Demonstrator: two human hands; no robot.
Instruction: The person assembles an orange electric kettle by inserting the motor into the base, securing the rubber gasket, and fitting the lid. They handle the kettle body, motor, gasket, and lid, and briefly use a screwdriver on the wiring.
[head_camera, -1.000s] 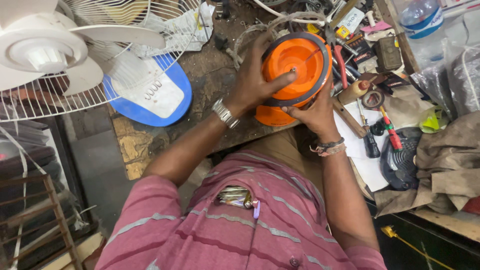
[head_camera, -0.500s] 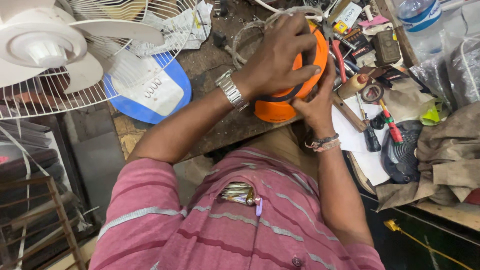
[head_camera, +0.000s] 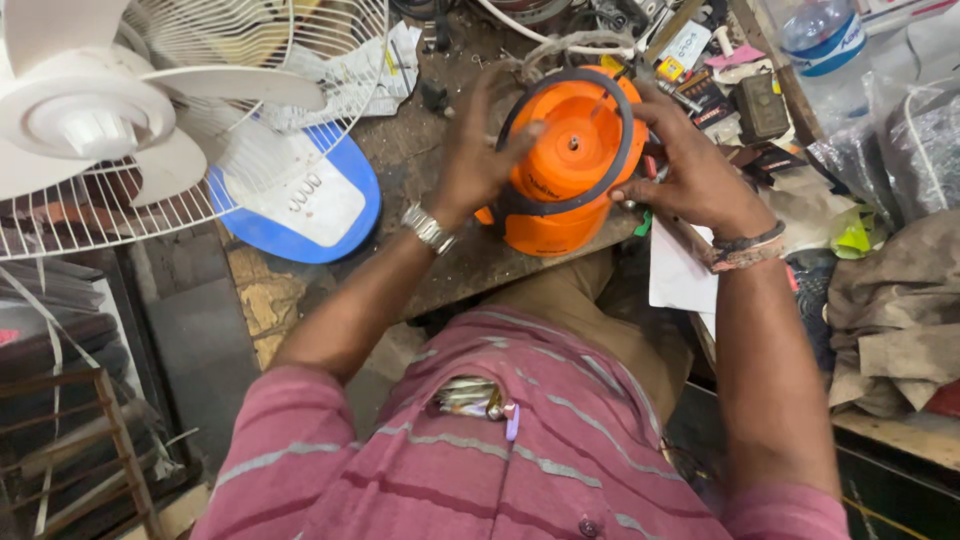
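An orange round appliance body (head_camera: 566, 165) with a dark ring around its top stands at the front edge of a worn wooden workbench (head_camera: 470, 262). My left hand (head_camera: 478, 155) grips its left side, thumb on the ring, a metal watch on the wrist. My right hand (head_camera: 690, 170) holds its right side, fingers curled against the rim, with thread bands on the wrist. A short shaft pokes up from the centre of the orange top.
A white table fan (head_camera: 120, 120) with a wire guard and blue base (head_camera: 300, 210) fills the left. Small tools, packets and wires (head_camera: 700, 70) crowd the bench behind the appliance. A plastic bottle (head_camera: 825, 50) and cloth rags (head_camera: 890, 320) lie right. A metal rack (head_camera: 90, 440) is lower left.
My left hand slid off the orange top onto its left side, baring the top and its centre shaft. My right hand came up along the right rim.
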